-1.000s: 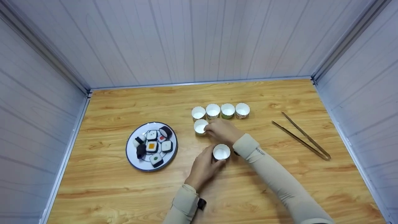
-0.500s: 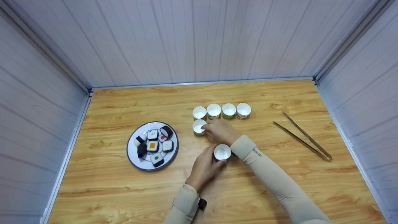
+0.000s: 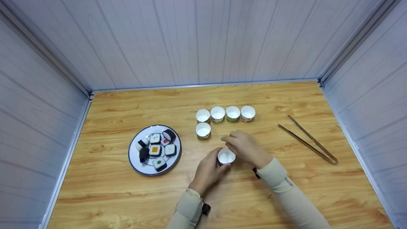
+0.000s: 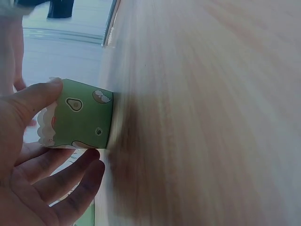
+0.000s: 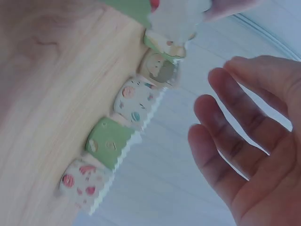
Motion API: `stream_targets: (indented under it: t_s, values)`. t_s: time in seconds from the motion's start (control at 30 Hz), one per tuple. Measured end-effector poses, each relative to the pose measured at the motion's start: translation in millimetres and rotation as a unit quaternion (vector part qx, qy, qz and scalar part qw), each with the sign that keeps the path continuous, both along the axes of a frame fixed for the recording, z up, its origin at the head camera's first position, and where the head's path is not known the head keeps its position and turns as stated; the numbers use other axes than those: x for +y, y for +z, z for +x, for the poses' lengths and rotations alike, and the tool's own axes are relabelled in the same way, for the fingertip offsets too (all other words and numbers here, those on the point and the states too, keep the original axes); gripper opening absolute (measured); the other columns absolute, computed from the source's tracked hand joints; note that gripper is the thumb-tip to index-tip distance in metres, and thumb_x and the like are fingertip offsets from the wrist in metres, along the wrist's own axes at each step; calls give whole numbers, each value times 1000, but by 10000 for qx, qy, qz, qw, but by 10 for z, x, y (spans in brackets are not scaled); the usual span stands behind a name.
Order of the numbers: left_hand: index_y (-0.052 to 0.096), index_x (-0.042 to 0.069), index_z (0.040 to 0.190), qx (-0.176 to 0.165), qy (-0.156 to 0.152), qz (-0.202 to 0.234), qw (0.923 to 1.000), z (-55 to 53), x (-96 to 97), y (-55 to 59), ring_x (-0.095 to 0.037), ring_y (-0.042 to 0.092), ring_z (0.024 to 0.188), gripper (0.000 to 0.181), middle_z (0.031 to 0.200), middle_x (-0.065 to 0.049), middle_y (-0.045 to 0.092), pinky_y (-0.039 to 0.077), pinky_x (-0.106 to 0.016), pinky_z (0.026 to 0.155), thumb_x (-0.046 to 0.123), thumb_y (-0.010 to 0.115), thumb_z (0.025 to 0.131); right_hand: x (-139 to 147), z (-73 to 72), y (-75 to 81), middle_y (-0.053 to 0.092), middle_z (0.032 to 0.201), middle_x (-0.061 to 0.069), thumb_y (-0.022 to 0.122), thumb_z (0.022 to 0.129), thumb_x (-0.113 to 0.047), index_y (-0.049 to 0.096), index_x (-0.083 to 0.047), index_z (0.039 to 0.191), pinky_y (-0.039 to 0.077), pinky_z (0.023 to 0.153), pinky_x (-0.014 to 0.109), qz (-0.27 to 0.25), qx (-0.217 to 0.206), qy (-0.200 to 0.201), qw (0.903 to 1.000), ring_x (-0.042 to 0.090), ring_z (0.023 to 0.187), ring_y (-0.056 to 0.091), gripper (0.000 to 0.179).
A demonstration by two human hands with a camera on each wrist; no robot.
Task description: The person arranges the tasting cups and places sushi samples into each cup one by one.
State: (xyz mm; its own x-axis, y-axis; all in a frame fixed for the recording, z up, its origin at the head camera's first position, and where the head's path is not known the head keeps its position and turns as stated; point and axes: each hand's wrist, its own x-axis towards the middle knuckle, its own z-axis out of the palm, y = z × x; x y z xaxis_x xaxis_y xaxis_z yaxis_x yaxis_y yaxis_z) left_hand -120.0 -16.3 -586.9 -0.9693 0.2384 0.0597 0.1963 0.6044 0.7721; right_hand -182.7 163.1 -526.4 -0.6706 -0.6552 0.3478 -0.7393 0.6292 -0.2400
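Note:
In the head view my left hand holds a paper baking cup at the table's middle. The left wrist view shows that cup as green with avocado prints and a white scalloped rim, between thumb and fingers. My right hand hovers just beyond and right of its rim. Slightly bent fingers with nothing between them show on the right hand in its wrist view. Farther back, a single cup stands in front of the leftmost cup of a row.
Other printed cups continue the row to the right. At left, a blue-rimmed white plate bears several sushi pieces. Metal tongs lie spread at right. Pale panel walls enclose the table's back and sides.
My right hand has let go of the single front cup, which shifted slightly left, and has drawn back toward the cup in my left hand. The left hand stays put.

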Motion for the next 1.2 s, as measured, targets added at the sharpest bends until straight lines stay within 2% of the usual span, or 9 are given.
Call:
stream_targets:
  t_s: [0.17,0.37,0.47,0.57,0.77,1.0,1.2]
  values:
    - [50,5,142,5,-9,-55,10000,7,-2,1,-25,56,124,63,136,-12,58,46,-42,103,29,77,91,159,269,-24,62,82,2,75,87,-5,75,-8,107,52,60,33,84,-284,60,9995,18,70,58,20]
    - [51,6,142,-14,33,-101,9999,11,-4,12,-25,56,123,61,135,-11,59,47,-43,102,28,77,91,182,407,-160,61,77,2,76,86,-7,76,-10,100,49,55,32,407,-480,273,9976,17,64,56,14]
    - [51,6,142,40,8,-97,9999,16,3,7,-25,56,123,62,134,-11,59,47,-44,101,28,77,90,173,427,-225,57,73,0,76,87,-9,75,-13,88,46,52,32,534,-522,195,9970,17,62,54,4]
    - [52,6,141,133,-11,-58,9999,18,6,-2,-25,57,123,61,133,-12,59,47,-43,101,26,78,90,168,434,-263,53,70,-1,76,87,-11,72,-15,80,44,51,32,508,-459,129,9976,18,62,52,9]
    - [52,5,140,190,-25,-20,9998,14,4,-19,-24,56,124,61,133,-11,60,46,-43,102,25,79,89,177,435,-307,51,70,-2,77,87,-14,71,-17,78,43,52,31,347,-220,122,9991,18,64,51,10]
    - [52,6,140,144,3,21,9999,10,-4,-38,-23,56,123,60,132,-11,60,46,-42,102,24,79,89,182,442,-317,57,75,-2,80,83,-13,74,-16,81,46,56,33,128,-63,133,9998,19,68,52,8]
    - [53,8,140,59,19,84,9999,13,2,-21,-21,56,124,59,132,-9,61,45,-41,104,25,78,90,179,468,-292,53,74,-1,78,85,-11,72,-15,81,44,54,32,157,69,91,9998,19,66,50,8]
